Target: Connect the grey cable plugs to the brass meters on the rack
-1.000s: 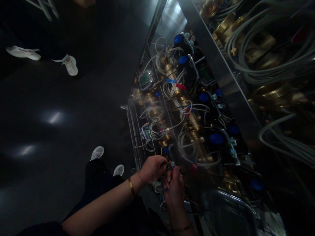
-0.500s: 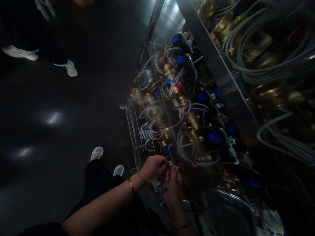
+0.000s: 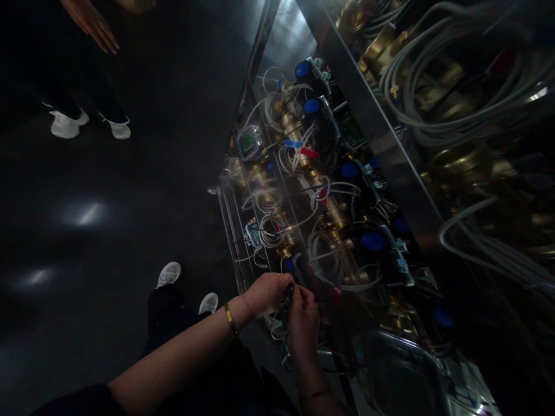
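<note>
My left hand point(image 3: 269, 293), below a wrist with a gold bracelet, is closed with fingertips pinched together. Facing it, my right hand point(image 3: 303, 320) has its thumb and fingers curled, its tips meeting those of the left. Whatever small thing lies between the fingertips is too dark and hidden to name. Both hands are at the near part of a rack of brass pipe fittings point(image 3: 332, 208) hung with coiled pale cables point(image 3: 323, 254). Just beyond them is a small blue cap point(image 3: 289, 264). A coil of cable point(image 3: 272, 230) and a clear-cased circuit board point(image 3: 252, 234) sit farther along.
Blue round knobs point(image 3: 373, 241) stand on dark units right of the fittings. A metal rail point(image 3: 368, 104) separates another section with thick cable coils point(image 3: 411, 115). A clear box-like cover point(image 3: 401, 370) is near right. Another person's hand point(image 3: 97, 26) and shoes point(image 3: 65, 124) show at upper left.
My fingertips have drawn closer together, and the pale bit seen between them is hidden now. The other person has shifted their feet, and their hand has come into view. The view moved slightly.
</note>
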Demonstrator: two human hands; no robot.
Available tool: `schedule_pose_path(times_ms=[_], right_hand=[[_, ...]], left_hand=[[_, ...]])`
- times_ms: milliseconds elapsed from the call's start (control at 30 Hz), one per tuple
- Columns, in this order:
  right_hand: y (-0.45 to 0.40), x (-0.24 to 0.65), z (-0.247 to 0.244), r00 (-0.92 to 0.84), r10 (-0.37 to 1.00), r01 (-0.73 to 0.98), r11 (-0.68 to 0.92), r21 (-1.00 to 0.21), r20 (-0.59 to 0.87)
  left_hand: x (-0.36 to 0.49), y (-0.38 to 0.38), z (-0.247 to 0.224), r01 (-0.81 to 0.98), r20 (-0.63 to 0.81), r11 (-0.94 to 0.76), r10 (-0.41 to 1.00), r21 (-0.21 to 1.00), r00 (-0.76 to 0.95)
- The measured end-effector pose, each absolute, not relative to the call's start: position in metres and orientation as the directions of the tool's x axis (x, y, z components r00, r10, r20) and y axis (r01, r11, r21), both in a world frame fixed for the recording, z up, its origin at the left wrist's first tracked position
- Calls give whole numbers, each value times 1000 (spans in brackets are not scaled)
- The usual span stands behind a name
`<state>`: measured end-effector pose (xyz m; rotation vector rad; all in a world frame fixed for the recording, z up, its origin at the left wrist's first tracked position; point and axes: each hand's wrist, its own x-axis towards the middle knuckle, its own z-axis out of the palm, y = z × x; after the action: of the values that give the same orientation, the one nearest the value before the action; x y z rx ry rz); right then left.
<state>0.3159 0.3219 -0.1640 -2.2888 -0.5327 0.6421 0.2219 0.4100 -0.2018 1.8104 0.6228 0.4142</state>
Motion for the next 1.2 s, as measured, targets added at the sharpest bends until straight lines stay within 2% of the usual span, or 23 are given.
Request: schedule_pose_path(times_ms=[100,200,300,367,433,500,567,633,833,900,1000,1033,1100,1167,1200], right_hand=[[325,314,-170,832,474,177,-719,-672,-288],[327,311,-176,854,414,12,-623,-782,-316],[328,307,-178,838,360,-209,-481,-851,-409],[328,308,-178,834,355,-222,-485,-846,-422],[326,310,-179,826,389,-171,-516,-839,-408],[324,314,-180,810,452,-84,-541,-837,-373],[323,317,-183,797,530,76,-564,-822,-290],[323,321,-185,761,618,255,-563,-786,-197],[322,327,-185,663,742,484,-530,-697,-103],[322,329,-185,646,758,527,-524,-669,-85],[324,329,-186,692,710,478,-586,-655,-131],[325,328,-186,722,667,397,-615,-681,-182],[327,325,-186,740,562,112,-644,-757,-368],[329,322,-185,663,503,-186,-607,-772,-555],[329,321,-184,621,502,-261,-592,-763,-602]], left_hand=[[222,409,-205,235,-15,-306,579,923,815],[224,410,-209,268,-30,-337,572,903,820],[227,414,-213,262,-63,-253,596,931,800],[229,417,-214,251,-97,-163,624,954,775],[232,420,-215,243,-151,-53,651,969,744],[235,421,-216,186,-236,146,668,972,706],[238,421,-218,75,-325,382,648,921,689],[242,419,-220,-23,-373,535,618,844,692],[247,410,-222,-141,-365,626,607,767,706],[247,407,-222,-116,-347,580,623,806,701],[246,406,-221,4,-256,353,671,936,696],[245,407,-220,55,-211,243,680,968,702],[240,411,-216,134,-89,-17,665,991,742],[234,419,-212,145,70,-300,603,943,795],[232,424,-209,135,142,-429,554,893,821]])
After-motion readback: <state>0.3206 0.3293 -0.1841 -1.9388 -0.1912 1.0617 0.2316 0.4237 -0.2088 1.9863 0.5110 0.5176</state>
